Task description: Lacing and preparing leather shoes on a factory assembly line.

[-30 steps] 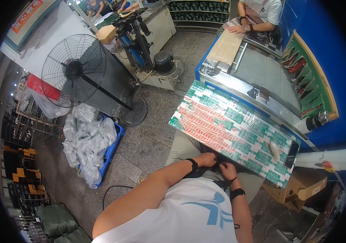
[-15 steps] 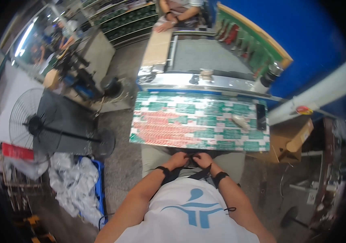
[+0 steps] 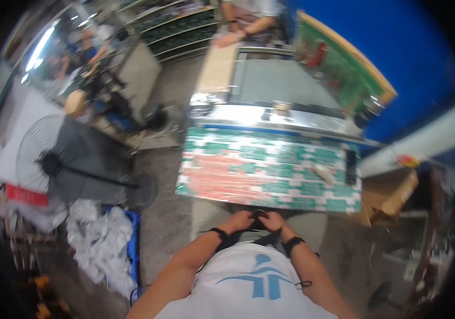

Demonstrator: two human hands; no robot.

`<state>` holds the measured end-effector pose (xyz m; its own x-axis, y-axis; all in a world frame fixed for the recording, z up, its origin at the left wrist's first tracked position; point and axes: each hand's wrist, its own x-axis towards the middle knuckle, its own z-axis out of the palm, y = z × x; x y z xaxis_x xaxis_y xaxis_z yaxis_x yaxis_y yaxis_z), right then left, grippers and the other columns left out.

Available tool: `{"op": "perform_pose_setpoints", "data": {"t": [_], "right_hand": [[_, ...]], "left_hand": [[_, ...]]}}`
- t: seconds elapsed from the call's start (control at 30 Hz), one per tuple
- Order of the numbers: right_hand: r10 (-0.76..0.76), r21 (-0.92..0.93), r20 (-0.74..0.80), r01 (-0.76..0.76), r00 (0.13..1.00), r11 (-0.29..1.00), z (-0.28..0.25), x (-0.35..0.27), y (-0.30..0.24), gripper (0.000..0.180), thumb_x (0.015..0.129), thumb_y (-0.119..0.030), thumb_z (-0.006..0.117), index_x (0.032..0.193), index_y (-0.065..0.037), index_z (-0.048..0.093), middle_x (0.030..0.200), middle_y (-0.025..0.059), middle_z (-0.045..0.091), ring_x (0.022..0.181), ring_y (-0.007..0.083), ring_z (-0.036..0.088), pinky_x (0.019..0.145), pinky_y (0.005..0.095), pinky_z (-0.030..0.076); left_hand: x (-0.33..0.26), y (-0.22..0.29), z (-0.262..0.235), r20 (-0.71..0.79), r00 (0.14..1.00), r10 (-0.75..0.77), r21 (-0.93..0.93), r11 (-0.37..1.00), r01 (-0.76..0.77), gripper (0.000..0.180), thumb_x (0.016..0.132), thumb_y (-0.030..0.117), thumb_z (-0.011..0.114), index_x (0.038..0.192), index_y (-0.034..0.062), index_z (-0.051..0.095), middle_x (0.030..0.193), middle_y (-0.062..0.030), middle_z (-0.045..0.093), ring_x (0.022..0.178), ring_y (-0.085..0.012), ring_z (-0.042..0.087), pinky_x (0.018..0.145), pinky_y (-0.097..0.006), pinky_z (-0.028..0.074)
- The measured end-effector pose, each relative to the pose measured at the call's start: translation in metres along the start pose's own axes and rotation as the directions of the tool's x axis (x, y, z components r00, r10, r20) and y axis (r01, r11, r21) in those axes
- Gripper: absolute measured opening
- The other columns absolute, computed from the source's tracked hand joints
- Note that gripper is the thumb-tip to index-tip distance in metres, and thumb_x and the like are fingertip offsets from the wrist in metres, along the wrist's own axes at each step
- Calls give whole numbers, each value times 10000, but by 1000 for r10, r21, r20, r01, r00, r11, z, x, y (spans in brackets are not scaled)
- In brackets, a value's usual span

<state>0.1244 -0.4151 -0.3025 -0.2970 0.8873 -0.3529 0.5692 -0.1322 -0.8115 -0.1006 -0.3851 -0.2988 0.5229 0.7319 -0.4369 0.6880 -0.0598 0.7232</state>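
In front of my waist, just below the near edge of a patterned table, my left hand (image 3: 241,220) and my right hand (image 3: 273,221) are close together with curled fingers. Between the fingertips shows a small black strap-like piece (image 3: 259,215), which both hands appear to pinch. Its exact kind is too small and blurred to tell. Black bands circle both wrists, and dark straps run below the hands across my white shirt. The green, white and red table cover (image 3: 227,178) carries a black phone-like slab (image 3: 350,167) and a small pale object (image 3: 323,174) at its right.
A machine bed (image 3: 280,82) stands beyond the table, where another person's hand (image 3: 227,39) rests. To the left are a floor fan (image 3: 52,163) and a blue crate (image 3: 134,247) holding pale plastic. An open cardboard box (image 3: 392,196) sits at the right.
The whole view has shifted a little, so the table and my hands sit lower and further right in the picture. Both hands stay together at my waist.
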Motion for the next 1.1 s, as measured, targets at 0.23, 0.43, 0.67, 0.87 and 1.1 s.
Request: {"op": "perform_pose_setpoints", "data": {"t": [0.23,0.43,0.67,0.87,1.1], "right_hand": [[86,-72,-57,-90,995,993,-3,-7,14,366,945,-329,709,1130,-28,805,1000,236,788,953,384,775,849,456,591],[118,-78,-9,-118,993,990,-2,-2,11,328,954,-310,696,1108,-42,807,958,203,792,912,364,775,836,447,589],[79,-62,-59,-82,995,995,-3,-4,9,329,954,-295,702,1103,-20,804,946,203,796,884,342,783,816,425,595],[89,-55,-47,-91,995,994,0,-4,21,324,951,-291,707,1097,-19,807,942,200,799,878,326,790,804,414,603],[118,-48,-35,-119,992,992,-3,-5,15,309,927,-300,729,1081,-47,818,1027,228,788,990,395,768,900,458,599]], "left_hand": [[17,17,0,73,984,-160,100,983,153,359,956,323,668,1169,58,785,1175,-243,757,1117,-443,712,987,-534,551],[16,9,-1,42,985,-165,64,985,163,362,958,329,664,1158,52,784,1177,-250,754,1124,-444,709,990,-532,549],[22,1,4,15,993,-117,80,990,115,322,940,246,629,1148,64,793,1161,-240,761,1106,-440,716,978,-523,557],[21,2,8,41,993,-111,36,993,109,269,916,213,632,1079,106,817,1112,-203,782,1061,-420,733,931,-515,570],[22,5,2,174,981,-88,-6,996,91,196,885,236,673,948,148,836,1011,-161,800,992,-390,754,887,-518,574]]}}
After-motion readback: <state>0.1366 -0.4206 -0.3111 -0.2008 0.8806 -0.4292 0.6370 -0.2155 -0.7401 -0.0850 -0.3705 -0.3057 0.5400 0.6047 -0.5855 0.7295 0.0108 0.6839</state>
